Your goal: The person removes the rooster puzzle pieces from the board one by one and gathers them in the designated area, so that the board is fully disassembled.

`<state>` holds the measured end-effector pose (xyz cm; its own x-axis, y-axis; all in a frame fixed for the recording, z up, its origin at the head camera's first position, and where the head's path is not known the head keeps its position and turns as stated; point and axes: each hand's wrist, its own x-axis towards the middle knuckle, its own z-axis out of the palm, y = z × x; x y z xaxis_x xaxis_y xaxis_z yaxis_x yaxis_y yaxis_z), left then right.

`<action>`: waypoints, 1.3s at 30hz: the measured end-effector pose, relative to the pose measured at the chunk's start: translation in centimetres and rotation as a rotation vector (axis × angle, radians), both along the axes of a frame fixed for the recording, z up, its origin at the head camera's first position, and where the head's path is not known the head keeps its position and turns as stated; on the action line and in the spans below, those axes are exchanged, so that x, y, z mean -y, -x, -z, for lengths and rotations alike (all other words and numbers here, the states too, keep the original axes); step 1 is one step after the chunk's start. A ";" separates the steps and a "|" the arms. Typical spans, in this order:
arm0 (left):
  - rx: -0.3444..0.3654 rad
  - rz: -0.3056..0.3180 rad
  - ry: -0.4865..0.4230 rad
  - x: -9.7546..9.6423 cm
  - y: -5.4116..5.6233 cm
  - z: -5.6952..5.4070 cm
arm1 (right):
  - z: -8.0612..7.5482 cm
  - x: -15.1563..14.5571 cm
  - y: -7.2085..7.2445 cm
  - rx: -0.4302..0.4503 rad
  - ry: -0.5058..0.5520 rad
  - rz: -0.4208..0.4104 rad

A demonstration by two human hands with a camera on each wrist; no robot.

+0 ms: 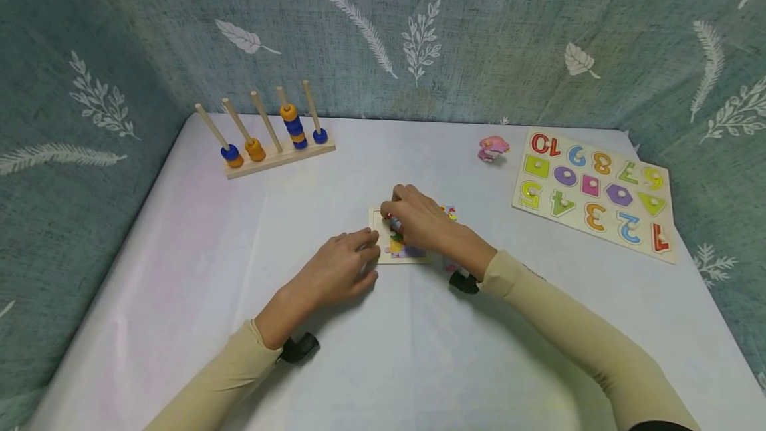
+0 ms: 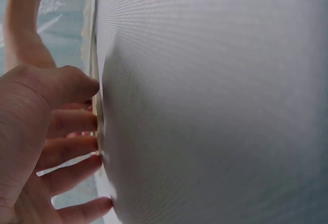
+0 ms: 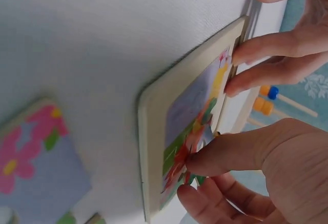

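A small wooden jigsaw tray [image 1: 374, 218] with a pale rim lies flat near the middle of the table, colourful picture pieces inside it. My right hand [image 1: 421, 221] reaches over it and pinches a puzzle piece [image 3: 190, 179] between thumb and fingers, against the picture; the fingers hide most of that piece. At the tray's left edge, my left hand [image 1: 335, 268] rests its fingertips on the rim, fingers spread and slightly bent. A loose puzzle piece with pink flowers [image 3: 31, 157] lies beside the tray, mostly hidden under the right wrist in the head view.
A wooden peg stand [image 1: 281, 161] with blue and orange rings stands at the back left. Towards the back right are a small pink toy figure [image 1: 493, 148] and a number-and-shape puzzle board [image 1: 671, 231]. Patterned green cloth [image 1: 383, 38] hangs behind the white table.
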<state>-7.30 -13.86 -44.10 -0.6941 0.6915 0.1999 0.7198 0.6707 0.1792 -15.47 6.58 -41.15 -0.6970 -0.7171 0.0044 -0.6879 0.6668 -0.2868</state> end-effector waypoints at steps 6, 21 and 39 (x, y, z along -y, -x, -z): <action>0.010 -0.011 0.003 0.1 0.0 0.0 | 0.0 -0.3 0.3 0.011 0.018 -0.018; 0.034 -0.024 0.005 0.1 -0.1 -0.2 | 0.6 -1.0 0.7 -0.046 -0.013 -0.081; 0.027 -0.013 -0.012 0.1 0.1 -0.1 | 0.5 -0.9 0.8 -0.059 -0.038 -0.076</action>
<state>-7.42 -13.98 -43.95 -0.7080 0.6804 0.1889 0.7061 0.6774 0.2065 -16.30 7.48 -41.62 -0.6396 -0.7686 0.0155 -0.7520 0.6214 -0.2200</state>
